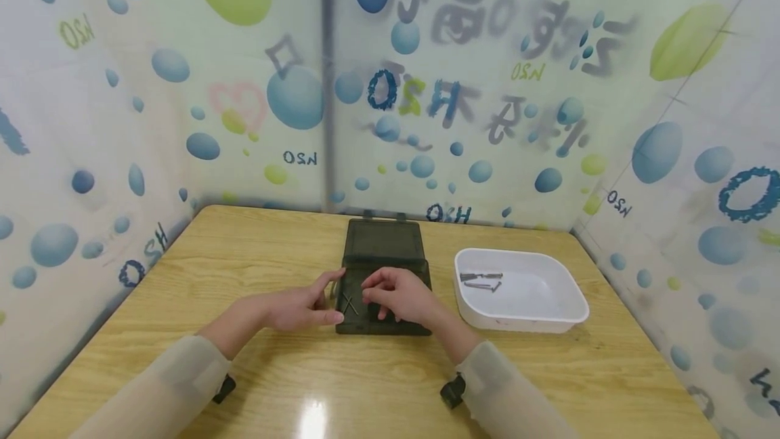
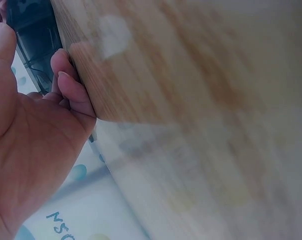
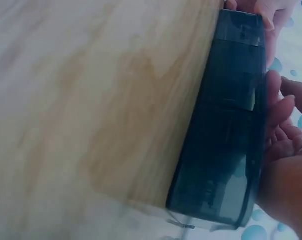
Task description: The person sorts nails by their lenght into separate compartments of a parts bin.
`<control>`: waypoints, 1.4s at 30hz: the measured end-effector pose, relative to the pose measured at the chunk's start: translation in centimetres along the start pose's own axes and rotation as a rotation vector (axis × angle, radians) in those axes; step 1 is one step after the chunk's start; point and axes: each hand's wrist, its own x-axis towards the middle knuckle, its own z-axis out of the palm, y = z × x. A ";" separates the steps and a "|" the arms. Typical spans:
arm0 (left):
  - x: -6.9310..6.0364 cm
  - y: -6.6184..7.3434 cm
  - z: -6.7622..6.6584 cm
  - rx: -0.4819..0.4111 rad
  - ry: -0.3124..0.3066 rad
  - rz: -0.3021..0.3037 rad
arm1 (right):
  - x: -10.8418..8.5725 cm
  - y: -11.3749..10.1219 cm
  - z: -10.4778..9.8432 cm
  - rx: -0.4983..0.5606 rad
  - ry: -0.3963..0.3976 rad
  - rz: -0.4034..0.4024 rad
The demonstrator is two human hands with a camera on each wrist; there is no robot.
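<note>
A dark case (image 1: 384, 326) lies unfolded on the table, its lid (image 1: 384, 239) laid back. Thin metal pieces (image 1: 350, 305) lie crossed in its left part. My left hand (image 1: 292, 308) is at the case's left side, thumb over the front left corner and index finger by the left edge. In the left wrist view, the hand's (image 2: 36, 135) lower fingers bend beside the case (image 2: 38, 30). My right hand (image 1: 405, 297) is over the middle of the case with bent fingers. The right wrist view shows the hand (image 3: 286, 145) behind the case wall (image 3: 216, 150); its fingertips are partly hidden.
A white tray (image 1: 536, 293) with several small metal pieces (image 1: 481, 277) stands right of the case on the wooden table (image 1: 262, 385). A patterned curtain (image 1: 390, 148) hangs behind the table's back edge and along both sides.
</note>
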 end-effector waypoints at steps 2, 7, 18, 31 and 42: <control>0.0 0.1 0.0 0.001 0.000 -0.001 | -0.3 0.1 -0.3 0.003 0.000 -0.023; 0.0 0.1 0.0 -0.003 -0.001 0.006 | -1.3 0.1 -2.3 0.020 0.007 -0.082; 0.0 -0.2 0.1 0.003 0.006 0.007 | -4.8 1.9 -11.2 -0.042 0.139 0.002; 0.1 -0.2 0.1 -0.006 0.004 0.009 | -7.4 7.4 -18.0 -0.171 0.107 0.202; 0.0 -0.2 0.1 -0.011 0.002 0.012 | -7.1 10.1 -18.5 -0.185 -0.029 0.229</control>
